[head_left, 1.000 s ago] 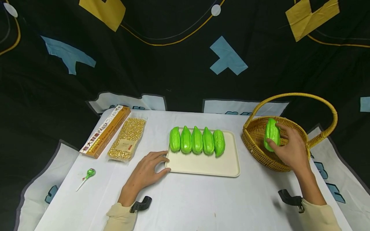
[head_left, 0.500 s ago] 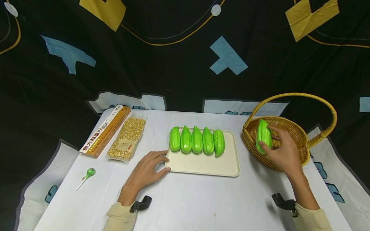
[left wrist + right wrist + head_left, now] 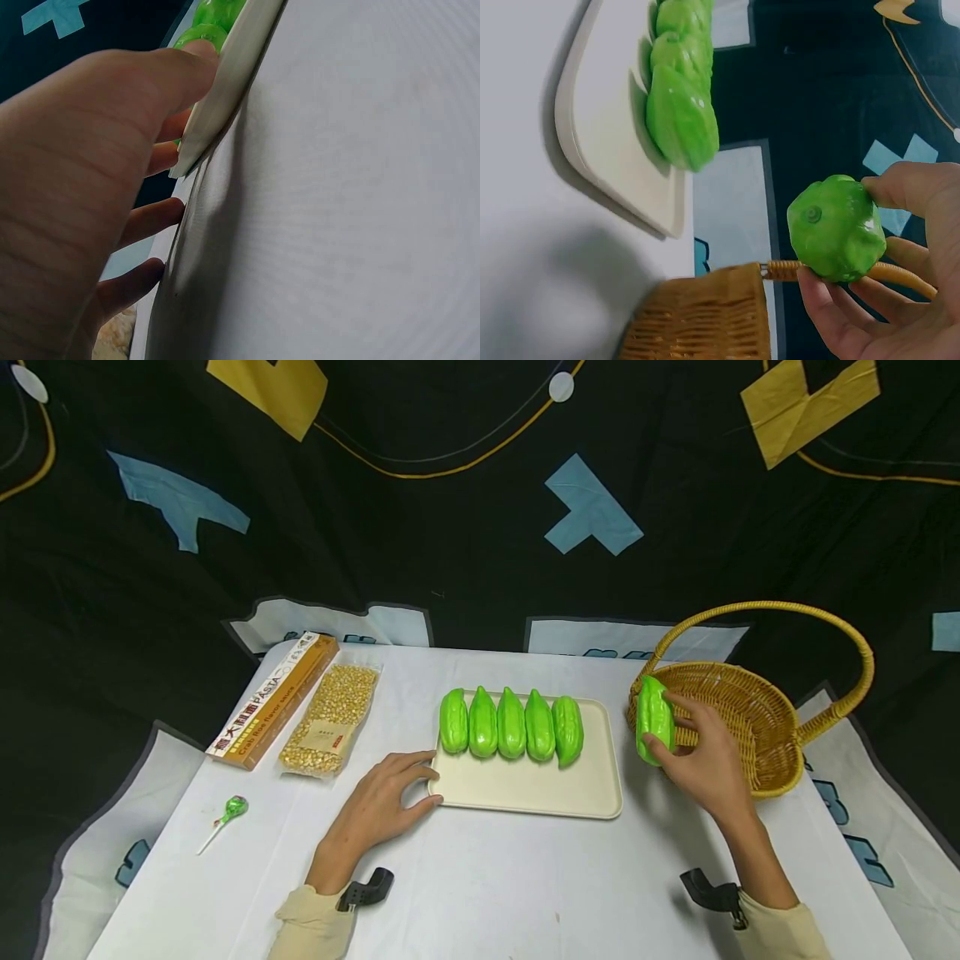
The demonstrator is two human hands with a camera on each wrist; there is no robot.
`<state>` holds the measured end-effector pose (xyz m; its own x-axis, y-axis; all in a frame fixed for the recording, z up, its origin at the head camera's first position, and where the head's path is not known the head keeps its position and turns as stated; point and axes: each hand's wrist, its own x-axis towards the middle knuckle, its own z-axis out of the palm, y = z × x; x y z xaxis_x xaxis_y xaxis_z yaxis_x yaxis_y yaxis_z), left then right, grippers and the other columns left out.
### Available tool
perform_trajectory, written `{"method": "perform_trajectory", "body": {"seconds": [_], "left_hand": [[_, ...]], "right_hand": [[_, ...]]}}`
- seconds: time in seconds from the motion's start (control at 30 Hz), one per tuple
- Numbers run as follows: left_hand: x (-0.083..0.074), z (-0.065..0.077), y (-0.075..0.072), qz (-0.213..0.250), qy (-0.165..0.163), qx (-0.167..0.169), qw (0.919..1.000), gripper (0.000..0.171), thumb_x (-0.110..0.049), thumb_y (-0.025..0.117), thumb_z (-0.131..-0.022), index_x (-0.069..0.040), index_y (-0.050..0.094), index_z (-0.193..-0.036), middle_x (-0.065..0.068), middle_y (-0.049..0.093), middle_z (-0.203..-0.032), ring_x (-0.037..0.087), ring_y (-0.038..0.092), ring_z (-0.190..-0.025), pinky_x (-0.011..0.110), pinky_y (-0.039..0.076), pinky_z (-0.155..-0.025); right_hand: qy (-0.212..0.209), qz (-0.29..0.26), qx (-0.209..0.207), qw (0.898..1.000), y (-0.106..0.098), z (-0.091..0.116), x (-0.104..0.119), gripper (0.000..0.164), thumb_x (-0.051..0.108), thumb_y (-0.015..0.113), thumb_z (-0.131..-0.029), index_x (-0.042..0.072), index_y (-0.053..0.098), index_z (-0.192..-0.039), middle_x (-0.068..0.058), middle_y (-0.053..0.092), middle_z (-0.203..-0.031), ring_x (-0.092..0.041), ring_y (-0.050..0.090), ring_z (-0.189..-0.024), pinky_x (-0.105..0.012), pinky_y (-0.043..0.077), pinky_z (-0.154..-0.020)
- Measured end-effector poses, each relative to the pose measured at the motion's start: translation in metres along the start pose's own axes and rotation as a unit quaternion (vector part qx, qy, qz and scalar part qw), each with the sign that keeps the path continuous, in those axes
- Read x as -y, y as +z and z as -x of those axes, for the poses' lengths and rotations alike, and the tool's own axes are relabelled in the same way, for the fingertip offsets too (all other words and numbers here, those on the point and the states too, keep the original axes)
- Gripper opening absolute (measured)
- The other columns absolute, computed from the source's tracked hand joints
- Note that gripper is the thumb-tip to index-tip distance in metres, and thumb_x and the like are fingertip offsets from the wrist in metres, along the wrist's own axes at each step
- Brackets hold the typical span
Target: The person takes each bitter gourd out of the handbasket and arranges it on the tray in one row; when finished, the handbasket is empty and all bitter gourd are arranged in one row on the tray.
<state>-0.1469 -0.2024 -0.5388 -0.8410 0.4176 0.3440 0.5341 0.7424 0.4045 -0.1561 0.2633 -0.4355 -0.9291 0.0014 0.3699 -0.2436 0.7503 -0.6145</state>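
Over the near left rim of the wicker basket point(image 3: 772, 760), my right hand point(image 3: 701, 760) holds a glossy green bitter melon point(image 3: 655, 720) between thumb and fingers. The right wrist view shows its rounded, lobed end point(image 3: 832, 229) above the basket's side. Several similar bitter melons point(image 3: 512, 727) lie side by side along the back of a cream rectangular tray point(image 3: 517, 789), its right part bare. My left hand point(image 3: 382, 802) rests at the tray's left edge, fingers and thumb loosely spread; in the left wrist view the thumb point(image 3: 191, 75) touches the rim.
Left of the tray lie a bag of corn kernels point(image 3: 333, 718) and a long pasta box point(image 3: 273, 702). A wrapped lollipop point(image 3: 228, 818) is nearer the front left. The basket's tall arched handle point(image 3: 765, 606) rises over it. A dark cloth point(image 3: 450, 552) hangs behind the white table point(image 3: 480, 893).
My right hand has carried the bitter melon leftward, from over the basket's inside to its left rim, toward the tray. The left hand and the tray stay put.
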Motion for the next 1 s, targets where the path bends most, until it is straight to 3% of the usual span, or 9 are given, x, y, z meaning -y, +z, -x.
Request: {"method": "perform_trajectory", "body": {"seconds": [0.1, 0.27, 0.47, 0.73, 1.0], "left_hand": [[0.001, 0.001, 0.001, -0.001, -0.001, 0.001, 1.0000, 0.033, -0.040, 0.087, -0.092, -0.018, 0.079, -0.115, 0.004, 0.066, -0.149, 0.027, 0.064, -0.130, 0.048, 0.054, -0.109], [0.001, 0.001, 0.001, -0.002, -0.003, 0.002, 1.0000, 0.032, -0.040, 0.087, -0.092, -0.018, 0.079, -0.114, 0.004, 0.066, -0.149, 0.027, 0.064, -0.132, 0.049, 0.053, -0.111], [0.001, 0.000, 0.001, -0.001, -0.003, 0.003, 1.0000, 0.032, -0.039, 0.087, -0.092, -0.018, 0.079, -0.115, 0.004, 0.066, -0.148, 0.027, 0.063, -0.132, 0.048, 0.052, -0.112], [0.001, 0.000, 0.002, 0.000, -0.002, 0.002, 1.0000, 0.032, -0.040, 0.087, -0.092, -0.019, 0.079, -0.114, 0.004, 0.066, -0.149, 0.027, 0.064, -0.131, 0.048, 0.053, -0.111], [0.002, 0.000, 0.002, 0.000, 0.001, 0.000, 1.0000, 0.032, -0.039, 0.087, -0.092, -0.018, 0.079, -0.114, 0.005, 0.066, -0.148, 0.028, 0.064, -0.131, 0.049, 0.053, -0.110]], "right_hand": [[-0.003, -0.010, 0.004, 1.000, 0.007, 0.001, 0.001, 0.071, 0.006, 0.089, -0.087, 0.000, 0.057, -0.150, -0.028, 0.057, -0.137, -0.051, 0.068, -0.116, -0.011, 0.057, -0.073], [-0.003, -0.013, 0.007, 1.000, 0.016, 0.001, 0.004, 0.070, 0.004, 0.088, -0.087, 0.000, 0.057, -0.149, -0.029, 0.058, -0.134, -0.052, 0.069, -0.115, -0.040, 0.068, -0.074], [-0.008, -0.018, 0.009, 1.000, 0.027, 0.000, 0.003, 0.070, 0.003, 0.089, -0.086, -0.001, 0.058, -0.148, -0.028, 0.059, -0.133, -0.052, 0.070, -0.114, -0.029, 0.065, -0.070], [0.001, -0.041, 0.027, 0.999, 0.044, 0.001, 0.001, 0.069, 0.001, 0.087, -0.087, -0.002, 0.057, -0.149, -0.031, 0.059, -0.137, -0.055, 0.068, -0.117, -0.056, 0.066, -0.080], [0.034, -0.054, 0.061, 0.996, 0.060, 0.000, -0.003, 0.069, 0.004, 0.085, -0.090, -0.004, 0.053, -0.151, -0.032, 0.055, -0.144, -0.054, 0.066, -0.122, -0.054, 0.066, -0.086]]}}
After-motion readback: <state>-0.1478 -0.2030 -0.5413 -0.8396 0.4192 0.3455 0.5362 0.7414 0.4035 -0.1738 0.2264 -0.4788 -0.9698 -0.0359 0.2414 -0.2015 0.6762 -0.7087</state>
